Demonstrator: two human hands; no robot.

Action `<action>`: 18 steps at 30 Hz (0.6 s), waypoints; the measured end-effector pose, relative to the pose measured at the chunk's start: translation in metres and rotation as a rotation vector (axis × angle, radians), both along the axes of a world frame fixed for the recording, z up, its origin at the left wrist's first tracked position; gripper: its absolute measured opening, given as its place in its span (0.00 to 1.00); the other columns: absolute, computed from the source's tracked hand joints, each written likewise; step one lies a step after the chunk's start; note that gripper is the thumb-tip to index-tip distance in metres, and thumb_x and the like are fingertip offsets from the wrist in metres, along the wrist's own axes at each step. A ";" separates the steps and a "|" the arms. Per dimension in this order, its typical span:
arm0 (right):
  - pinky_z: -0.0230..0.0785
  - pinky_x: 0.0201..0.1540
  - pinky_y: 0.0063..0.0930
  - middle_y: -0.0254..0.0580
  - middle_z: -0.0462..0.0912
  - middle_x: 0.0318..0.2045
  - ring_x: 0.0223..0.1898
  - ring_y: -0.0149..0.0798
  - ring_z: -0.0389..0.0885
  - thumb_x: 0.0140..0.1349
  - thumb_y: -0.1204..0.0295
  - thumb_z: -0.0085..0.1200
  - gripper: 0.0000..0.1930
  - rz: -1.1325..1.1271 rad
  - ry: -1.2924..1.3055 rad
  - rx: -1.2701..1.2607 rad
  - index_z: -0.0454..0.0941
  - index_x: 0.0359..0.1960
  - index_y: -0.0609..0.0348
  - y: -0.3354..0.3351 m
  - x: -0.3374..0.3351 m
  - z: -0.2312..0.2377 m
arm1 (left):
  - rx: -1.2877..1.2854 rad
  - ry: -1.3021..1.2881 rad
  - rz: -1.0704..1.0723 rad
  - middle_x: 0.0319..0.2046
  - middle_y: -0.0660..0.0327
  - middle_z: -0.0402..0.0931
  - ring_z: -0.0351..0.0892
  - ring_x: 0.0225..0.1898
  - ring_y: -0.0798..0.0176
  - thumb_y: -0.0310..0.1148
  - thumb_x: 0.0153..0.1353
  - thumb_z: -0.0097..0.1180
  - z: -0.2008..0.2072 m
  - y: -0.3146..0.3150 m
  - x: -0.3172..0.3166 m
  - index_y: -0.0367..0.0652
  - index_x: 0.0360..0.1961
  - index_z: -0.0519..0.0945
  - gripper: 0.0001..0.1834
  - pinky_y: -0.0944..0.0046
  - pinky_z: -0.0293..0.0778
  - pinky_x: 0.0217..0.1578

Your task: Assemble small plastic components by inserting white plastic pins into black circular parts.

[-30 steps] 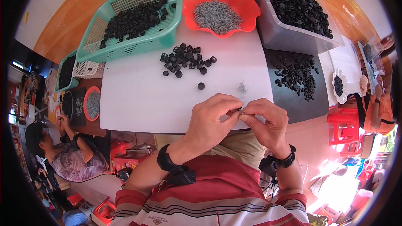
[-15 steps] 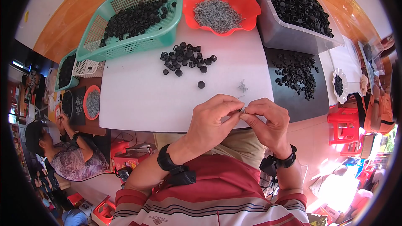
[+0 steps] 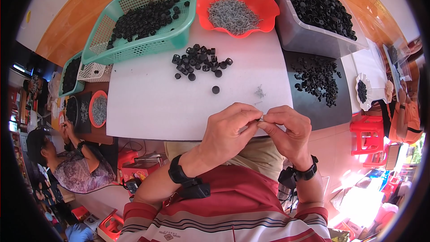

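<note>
Both my hands meet over the near edge of a white sheet (image 3: pixel 148 107). My left hand (image 3: pixel 233 123) pinches a small black plastic part (image 3: pixel 259 119), mostly hidden by the fingertips. Against it, my right hand (image 3: pixel 286 127) has thumb and forefinger pressed together; what they hold is too small to make out. Just beyond the fingers lie a few small grey screws (image 3: pixel 260 91), one of them apart from the rest. Farther left, a single round black cap (image 3: pixel 216 89) sits near a loose cluster of black caps (image 3: pixel 197 60).
At the back stand a green basket (image 3: pixel 179 40) of black parts, a red wavy bowl (image 3: pixel 269 6) of screws and a grey bin (image 3: pixel 309 45) full of black pieces. Small black parts (image 3: pixel 316 80) cover a dark mat at right. Another person (image 3: pixel 76 161) works at left.
My hands stay together in almost the same place, with only a slight shift of the fingers. The things on the sheet lie as before.
</note>
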State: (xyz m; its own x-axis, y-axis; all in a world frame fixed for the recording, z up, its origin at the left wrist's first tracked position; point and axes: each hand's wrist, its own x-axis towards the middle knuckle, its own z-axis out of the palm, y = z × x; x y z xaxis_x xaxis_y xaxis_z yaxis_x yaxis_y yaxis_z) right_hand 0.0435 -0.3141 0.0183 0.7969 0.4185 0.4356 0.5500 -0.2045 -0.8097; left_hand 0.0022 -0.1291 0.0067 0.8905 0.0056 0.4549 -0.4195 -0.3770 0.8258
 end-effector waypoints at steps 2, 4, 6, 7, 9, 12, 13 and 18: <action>0.78 0.35 0.27 0.44 0.87 0.32 0.32 0.38 0.86 0.55 0.82 0.71 0.09 0.005 0.000 0.018 0.87 0.37 0.62 0.000 0.000 -0.001 | 0.002 -0.001 -0.003 0.40 0.56 0.85 0.86 0.31 0.58 0.17 0.55 0.67 0.000 0.000 -0.001 0.36 0.42 0.85 0.12 0.64 0.81 0.31; 0.78 0.34 0.27 0.44 0.87 0.32 0.31 0.38 0.86 0.55 0.82 0.71 0.09 0.009 -0.001 0.012 0.87 0.37 0.62 0.000 0.000 -0.001 | 0.017 -0.017 -0.004 0.40 0.55 0.85 0.87 0.32 0.58 0.17 0.55 0.67 0.000 0.000 -0.001 0.36 0.43 0.84 0.13 0.64 0.82 0.31; 0.78 0.34 0.27 0.44 0.87 0.32 0.31 0.38 0.86 0.55 0.82 0.71 0.09 0.015 -0.003 0.005 0.87 0.38 0.62 -0.001 0.000 -0.001 | 0.018 -0.008 -0.004 0.40 0.55 0.85 0.87 0.32 0.58 0.18 0.55 0.67 -0.001 0.000 -0.002 0.36 0.44 0.83 0.14 0.64 0.83 0.31; 0.78 0.33 0.27 0.44 0.87 0.33 0.31 0.38 0.86 0.56 0.81 0.71 0.09 0.025 0.011 -0.005 0.87 0.38 0.62 -0.002 0.000 -0.001 | 0.019 0.001 -0.004 0.40 0.54 0.85 0.87 0.32 0.57 0.18 0.55 0.68 -0.001 0.000 -0.003 0.36 0.44 0.83 0.14 0.64 0.84 0.31; 0.78 0.32 0.27 0.44 0.87 0.33 0.30 0.38 0.86 0.56 0.81 0.70 0.09 0.035 0.024 -0.014 0.87 0.39 0.62 -0.003 0.000 -0.001 | 0.028 0.047 -0.002 0.39 0.54 0.86 0.89 0.34 0.59 0.17 0.56 0.68 0.005 0.001 -0.005 0.35 0.44 0.84 0.14 0.65 0.86 0.35; 0.77 0.30 0.29 0.44 0.86 0.35 0.29 0.41 0.86 0.57 0.81 0.69 0.11 0.051 -0.040 -0.105 0.86 0.42 0.62 -0.004 0.000 0.002 | 0.009 0.120 -0.005 0.37 0.55 0.87 0.90 0.37 0.61 0.16 0.57 0.68 0.008 0.002 -0.006 0.34 0.44 0.84 0.13 0.66 0.87 0.40; 0.77 0.29 0.31 0.44 0.85 0.35 0.29 0.42 0.85 0.58 0.81 0.69 0.12 0.062 -0.115 -0.137 0.85 0.44 0.61 -0.003 0.001 0.002 | -0.018 0.148 -0.010 0.37 0.55 0.87 0.91 0.38 0.61 0.16 0.57 0.67 0.008 0.002 -0.007 0.34 0.45 0.83 0.14 0.66 0.87 0.41; 0.77 0.27 0.33 0.45 0.83 0.37 0.27 0.45 0.84 0.58 0.81 0.67 0.16 0.093 -0.259 -0.214 0.83 0.48 0.61 -0.002 0.000 0.007 | -0.095 0.197 -0.044 0.38 0.53 0.87 0.91 0.39 0.60 0.19 0.60 0.67 0.009 0.005 -0.007 0.34 0.47 0.81 0.14 0.65 0.87 0.41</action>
